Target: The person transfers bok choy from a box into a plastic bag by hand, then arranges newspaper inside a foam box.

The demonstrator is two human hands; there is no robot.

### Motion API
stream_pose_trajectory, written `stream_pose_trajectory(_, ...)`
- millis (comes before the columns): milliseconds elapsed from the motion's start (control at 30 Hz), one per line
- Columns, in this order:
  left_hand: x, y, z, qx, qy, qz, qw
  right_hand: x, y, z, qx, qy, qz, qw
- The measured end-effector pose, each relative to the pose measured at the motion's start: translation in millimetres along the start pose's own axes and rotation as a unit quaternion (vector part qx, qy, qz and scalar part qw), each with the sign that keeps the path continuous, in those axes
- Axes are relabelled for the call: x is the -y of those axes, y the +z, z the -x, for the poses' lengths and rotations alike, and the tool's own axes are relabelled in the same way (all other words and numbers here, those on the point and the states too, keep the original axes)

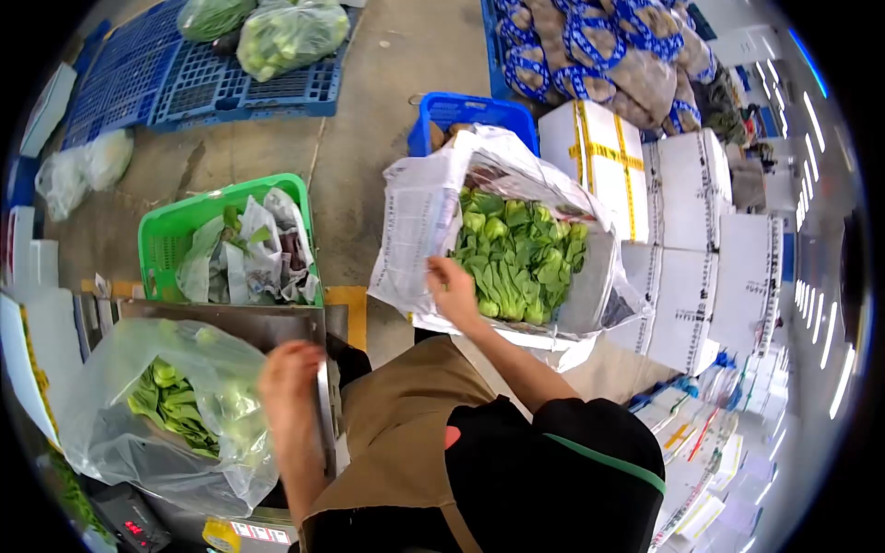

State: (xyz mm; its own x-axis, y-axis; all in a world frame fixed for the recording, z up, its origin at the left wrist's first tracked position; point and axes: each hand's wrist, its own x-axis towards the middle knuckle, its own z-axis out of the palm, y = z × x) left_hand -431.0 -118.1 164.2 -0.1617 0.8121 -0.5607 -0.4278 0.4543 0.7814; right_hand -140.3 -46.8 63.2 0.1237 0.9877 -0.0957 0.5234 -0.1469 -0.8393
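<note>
My right hand (452,288) is over the left edge of a load of green bok choy (521,263), in front of the newspaper lining (412,221) of a box. Its fingers are loosely bent and apart, with nothing visible in them. The bok choy heads lie packed side by side. My left hand (290,376) is smeared by motion beside a clear plastic bag (111,396); whether it touches the bag is unclear. Inside the bag lies more bok choy (175,410), on a metal-edged surface (230,318) at my left.
A green crate (221,195) with newspaper and leaves stands ahead left. Beyond are a blue crate (479,111) and blue pallets (198,88) with bagged vegetables (290,37). White boxes (678,263) are stacked at right, below netted sacks (636,74). A red digital display (134,527) sits lower left.
</note>
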Motion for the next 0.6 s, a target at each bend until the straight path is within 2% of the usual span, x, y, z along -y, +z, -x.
stream_pose_trajectory(67, 46.0, 78.1, -18.6, 0.165, -0.100, -0.028, 0.981, -106.2, -32.8, 0.5, -0.044, 0.091, 0.078, 0.992)
stream_pose_trajectory(100, 68.4, 112.0, -30.2, 0.239, -0.126, -0.085, 0.959, -149.5, -48.2, 8.1, -0.039, 0.111, 0.140, 0.983)
stream_pose_trajectory(167, 121.3, 170.2, -59.0, 0.312, -0.178, -0.204, 0.911, -222.9, -86.2, 31.9, -0.039, 0.142, 0.226, 0.963)
stream_pose_trajectory(233, 188.9, 206.4, -87.2, 0.266, -0.133, -0.285, 0.911, -268.5, -121.7, 52.7, -0.030, 0.172, 0.268, 0.947)
stream_pose_trajectory(300, 269.1, 212.2, -126.0, 0.204, -0.048, -0.501, 0.840, -302.0, -136.9, 62.0, -0.002, 0.201, 0.306, 0.931)
stream_pose_trajectory(367, 321.4, 211.2, -149.2, 0.139, -0.005, -0.592, 0.794, -318.5, -138.8, 58.7, 0.035, 0.164, 0.316, 0.934)
stream_pose_trajectory(400, 334.1, 212.1, -156.3, 0.103, 0.017, -0.634, 0.766, -322.8, -138.6, 53.5, 0.055, 0.141, 0.318, 0.936)
stream_pose_trajectory(500, 321.8, 242.4, -161.3, 0.061, -0.001, -0.710, 0.701, -310.3, -109.6, 34.5, 0.061, 0.135, 0.331, 0.932)
stream_pose_trajectory(600, 322.6, 257.8, -166.5, 0.036, -0.032, -0.739, 0.672, -300.8, -69.9, 16.1, 0.068, 0.183, 0.336, 0.921)
